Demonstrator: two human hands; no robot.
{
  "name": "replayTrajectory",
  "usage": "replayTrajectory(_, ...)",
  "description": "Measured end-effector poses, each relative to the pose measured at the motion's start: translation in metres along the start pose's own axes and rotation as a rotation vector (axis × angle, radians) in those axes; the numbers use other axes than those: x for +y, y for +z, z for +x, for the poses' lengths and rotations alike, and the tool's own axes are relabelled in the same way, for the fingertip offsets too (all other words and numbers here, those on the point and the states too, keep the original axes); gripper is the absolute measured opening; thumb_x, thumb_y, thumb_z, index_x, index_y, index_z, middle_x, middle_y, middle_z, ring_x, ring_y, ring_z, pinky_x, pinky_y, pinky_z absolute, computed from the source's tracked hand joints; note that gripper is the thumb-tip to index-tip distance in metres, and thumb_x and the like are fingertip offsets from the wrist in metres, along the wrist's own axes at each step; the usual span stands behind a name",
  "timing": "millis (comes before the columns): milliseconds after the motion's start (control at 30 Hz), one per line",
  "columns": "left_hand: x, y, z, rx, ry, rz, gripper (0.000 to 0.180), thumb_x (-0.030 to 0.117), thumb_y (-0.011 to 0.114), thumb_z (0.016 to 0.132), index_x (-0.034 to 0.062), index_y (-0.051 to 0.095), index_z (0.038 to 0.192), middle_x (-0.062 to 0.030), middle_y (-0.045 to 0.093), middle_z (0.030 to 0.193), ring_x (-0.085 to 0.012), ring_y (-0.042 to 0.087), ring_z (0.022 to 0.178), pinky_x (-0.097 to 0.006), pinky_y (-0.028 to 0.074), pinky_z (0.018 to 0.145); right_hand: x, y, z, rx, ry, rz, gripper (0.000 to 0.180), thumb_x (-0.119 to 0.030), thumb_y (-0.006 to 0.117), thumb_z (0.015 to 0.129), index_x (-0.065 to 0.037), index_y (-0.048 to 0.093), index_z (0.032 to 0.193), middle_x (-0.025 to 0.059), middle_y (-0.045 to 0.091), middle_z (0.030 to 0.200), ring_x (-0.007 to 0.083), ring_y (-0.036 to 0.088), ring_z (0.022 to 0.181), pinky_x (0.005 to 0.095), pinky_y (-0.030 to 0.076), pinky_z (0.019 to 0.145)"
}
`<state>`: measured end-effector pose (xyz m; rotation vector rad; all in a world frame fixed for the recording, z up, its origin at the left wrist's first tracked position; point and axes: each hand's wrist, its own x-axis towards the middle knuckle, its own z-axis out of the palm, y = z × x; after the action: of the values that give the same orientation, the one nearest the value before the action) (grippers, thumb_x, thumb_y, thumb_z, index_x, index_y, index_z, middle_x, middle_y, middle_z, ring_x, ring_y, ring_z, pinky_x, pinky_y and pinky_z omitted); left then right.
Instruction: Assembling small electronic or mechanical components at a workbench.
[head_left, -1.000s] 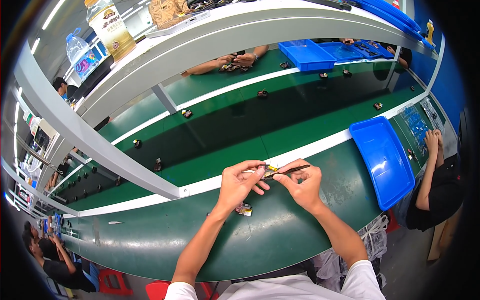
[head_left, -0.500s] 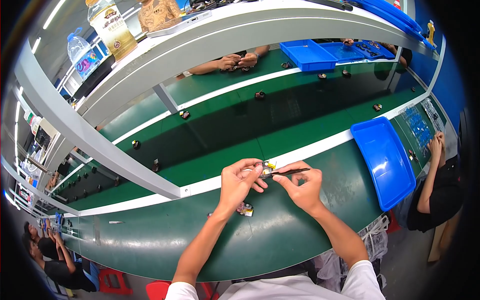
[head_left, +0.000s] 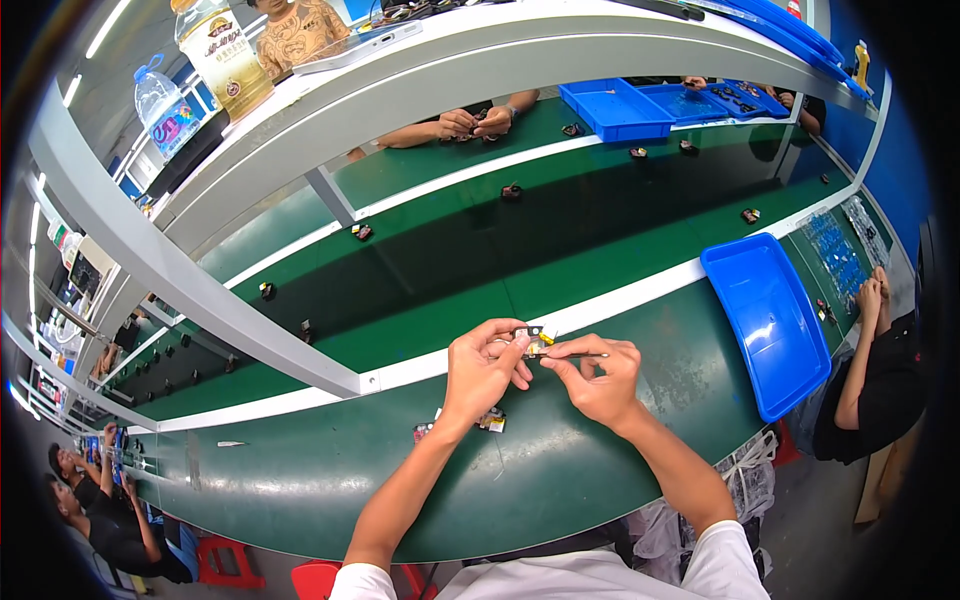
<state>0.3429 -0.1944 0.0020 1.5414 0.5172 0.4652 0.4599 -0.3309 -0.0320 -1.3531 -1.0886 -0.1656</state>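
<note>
My left hand [head_left: 480, 372] pinches a small electronic assembly [head_left: 532, 337] with a dark body and a yellow piece on its right side. My right hand [head_left: 606, 384] is closed round slim dark tweezers [head_left: 584, 355], whose tip meets the assembly's lower right edge. Fingers hide part of both things. Beneath my left wrist, more small assemblies [head_left: 491, 420] with pink, yellow and white parts lie on the green bench [head_left: 580, 480], partly covered by the forearm.
A blue tray [head_left: 770, 330] rests at the bench's right. Beyond a white rail, a dark-green conveyor [head_left: 430, 250] carries several small assemblies. A grey frame post [head_left: 230, 310] stands left. Co-workers' hands [head_left: 478, 123] work across the belt; another person [head_left: 870, 370] sits at right.
The tweezers have turned in my right hand and look more end-on, and that hand has shifted slightly left. Assemblies on the conveyor have moved a little left.
</note>
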Motion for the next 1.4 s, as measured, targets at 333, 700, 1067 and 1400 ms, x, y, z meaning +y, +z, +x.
replayTrajectory(333, -0.004, 0.004, 0.001, 0.052, 0.037, 0.088, 0.024, 0.005, 0.062, 0.097, -0.0129, 0.061, 0.114, -0.0144, 0.073, 0.085, -0.0144, 0.067, 0.059, -0.028, 0.056, 0.053, 0.003, 0.003, 0.001, 0.022, -0.16, -0.039, 0.017, 0.004, 0.082, 0.07, -0.006, 0.072, 0.079, 0.0036, 0.077, 0.081, 0.0077, 0.043, 0.04, 0.0236, 0.035, 0.042)
replayTrajectory(700, -0.017, 0.005, 0.009, 0.15, 0.091, 0.188, 0.016, 0.001, 0.062, 0.094, -0.0117, 0.065, 0.105, -0.0138, 0.072, 0.081, -0.0162, 0.069, 0.055, -0.028, 0.056, 0.051, 0.008, 0.0, -0.002, 0.017, -0.116, -0.08, 0.015, 0.001, 0.083, 0.072, -0.006, 0.075, 0.082, 0.0028, 0.075, 0.075, 0.0078, 0.044, 0.041, 0.0235, 0.034, 0.042)
replayTrajectory(1067, -0.052, -0.145, 0.072, 0.79, 0.083, 1.301, 0.032, 0.014, 0.07, 0.091, -0.0098, 0.063, 0.112, -0.0223, 0.067, 0.096, -0.0304, 0.074, 0.077, -0.043, 0.06, 0.066, 0.019, 0.002, 0.007, 0.159, 0.133, 0.1, 0.01, 0.003, 0.08, 0.079, 0.005, 0.071, 0.077, 0.0066, 0.076, 0.091, 0.0027, 0.044, 0.048, 0.0209, 0.037, 0.05)
replayTrajectory(1400, -0.007, -0.082, -0.054, -0.142, 0.203, 0.818, 0.016, -0.002, 0.073, 0.081, -0.0018, 0.073, 0.098, -0.0126, 0.071, 0.089, -0.0225, 0.065, 0.069, -0.034, 0.052, 0.064, 0.013, -0.003, 0.004, 0.083, 0.217, 0.142, 0.013, 0.004, 0.079, 0.08, 0.005, 0.072, 0.091, 0.0061, 0.073, 0.092, -0.001, 0.042, 0.052, 0.0177, 0.03, 0.049)
